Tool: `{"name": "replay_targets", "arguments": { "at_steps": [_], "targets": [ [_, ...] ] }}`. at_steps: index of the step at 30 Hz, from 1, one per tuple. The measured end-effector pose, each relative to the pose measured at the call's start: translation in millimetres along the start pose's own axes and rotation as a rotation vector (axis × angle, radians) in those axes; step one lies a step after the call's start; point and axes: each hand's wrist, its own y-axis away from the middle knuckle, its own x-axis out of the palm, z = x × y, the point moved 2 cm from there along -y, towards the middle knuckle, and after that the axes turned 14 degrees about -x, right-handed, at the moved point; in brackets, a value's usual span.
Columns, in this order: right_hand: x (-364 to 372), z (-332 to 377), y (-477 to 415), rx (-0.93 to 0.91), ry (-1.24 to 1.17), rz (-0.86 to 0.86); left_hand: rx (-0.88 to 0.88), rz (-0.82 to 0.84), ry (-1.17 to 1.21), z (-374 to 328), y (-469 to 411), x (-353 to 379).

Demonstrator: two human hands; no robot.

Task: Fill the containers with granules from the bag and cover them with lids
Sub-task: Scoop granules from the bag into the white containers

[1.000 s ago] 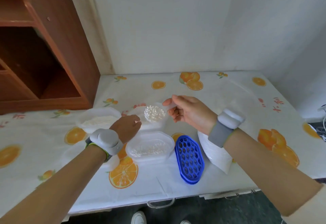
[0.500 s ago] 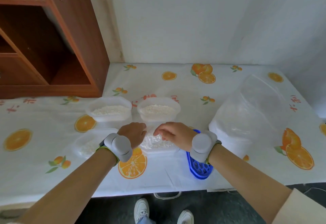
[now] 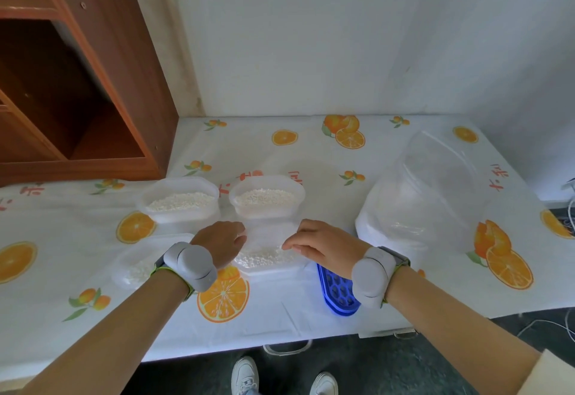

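Granule bag (image 3: pixel 435 207) is stood at the right edge of the table (image 3: pixel 311 316). Two filled containers (image 3: pixel 267 198) are set mid-table. Near the front edge, a part-filled container (image 3: pixel 270 259) is seen under a clear lid (image 3: pixel 267 232), which is pinched at its ends by the left hand (image 3: pixel 217 243) and the right hand (image 3: pixel 323 245).

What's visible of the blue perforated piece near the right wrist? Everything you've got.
The blue perforated piece looks like glossy moulded plastic: elongated, with a rounded near end, a raised rim and a honeycomb grid of holes. It lies flat on the orange-print tablecloth by the table's front edge, just right of the near container of granules; contact between them cannot be told. The grey band on the right wrist hides its far end. No fingers are on it.
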Motion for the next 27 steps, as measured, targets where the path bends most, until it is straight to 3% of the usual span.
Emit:
{"name": "replay_targets", "arguments": {
  "at_steps": [12,20,27],
  "targets": [
    [-7,1,13,-0.04,-0.148,-0.103,-0.012,-0.06,-0.014,-4,5,-12],
    [-76,4,27,-0.048,-0.401,-0.447,0.007,-0.087,0.026,-27,4,-43],
    [-158,-10,75,0.021,-0.265,-0.82,0.172,-0.094,0.196,-97,12,-74]
  ]
}}
